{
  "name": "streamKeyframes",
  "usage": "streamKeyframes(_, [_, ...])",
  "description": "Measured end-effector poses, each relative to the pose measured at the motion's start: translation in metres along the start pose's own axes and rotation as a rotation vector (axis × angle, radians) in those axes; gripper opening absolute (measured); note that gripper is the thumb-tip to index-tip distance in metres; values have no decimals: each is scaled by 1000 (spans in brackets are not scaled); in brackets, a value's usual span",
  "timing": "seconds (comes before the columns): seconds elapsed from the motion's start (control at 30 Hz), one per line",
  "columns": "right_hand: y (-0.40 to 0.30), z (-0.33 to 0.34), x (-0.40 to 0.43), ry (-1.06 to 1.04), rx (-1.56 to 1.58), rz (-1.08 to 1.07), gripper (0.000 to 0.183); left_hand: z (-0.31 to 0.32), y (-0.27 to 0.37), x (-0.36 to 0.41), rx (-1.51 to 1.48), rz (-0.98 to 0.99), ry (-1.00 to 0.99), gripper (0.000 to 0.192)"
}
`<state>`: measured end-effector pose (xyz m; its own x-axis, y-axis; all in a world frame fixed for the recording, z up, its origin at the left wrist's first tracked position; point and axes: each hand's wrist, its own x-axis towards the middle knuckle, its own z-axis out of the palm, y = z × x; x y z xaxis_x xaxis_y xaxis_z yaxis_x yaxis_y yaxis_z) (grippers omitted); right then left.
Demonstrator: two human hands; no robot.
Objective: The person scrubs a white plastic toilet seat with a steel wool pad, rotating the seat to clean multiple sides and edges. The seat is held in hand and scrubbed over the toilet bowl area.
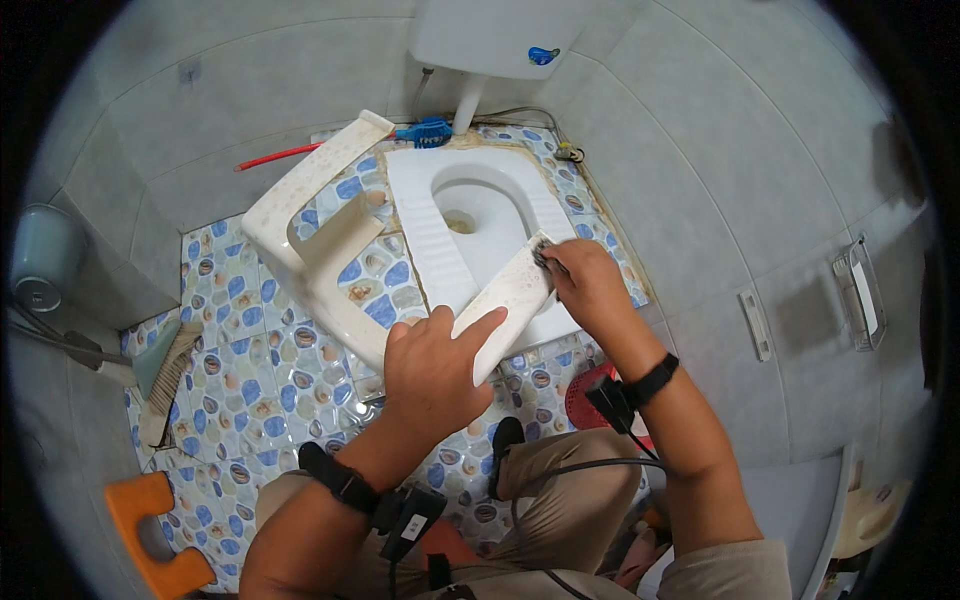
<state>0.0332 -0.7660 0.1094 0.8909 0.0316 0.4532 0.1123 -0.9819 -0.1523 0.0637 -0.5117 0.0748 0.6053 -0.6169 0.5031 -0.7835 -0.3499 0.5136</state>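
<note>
A dirty, spotted white plastic U-shaped stool (322,300) is tilted on its side in front of me, partly over a squat toilet (424,217). My left hand (435,367) grips the stool near the lower end of one long flat panel (506,300). At that panel's far end, my right hand (589,281) pinches a dark scouring pad, probably steel wool (539,255), against the surface. The fingers cover part of the pad. Beneath the panel, the toilet's near right side is partly hidden.
A blue-headed brush (424,133) with a red handle lies by the back wall. The cistern (495,37) hangs above the toilet. At left are a broom (169,382), a grey bucket (45,255) and an orange stool (154,540). A red perforated basket (585,397) sits near my right forearm.
</note>
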Motion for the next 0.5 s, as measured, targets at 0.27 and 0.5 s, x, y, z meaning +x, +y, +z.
streamKeyframes(0.27, [5,-8,-19,75,-4,18,20,-1,3,-1,-19,-1,-10,69])
streamKeyframes(0.5, [3,17,29,-3,-9,49,16,-1,4,3,7,-18,-26,70])
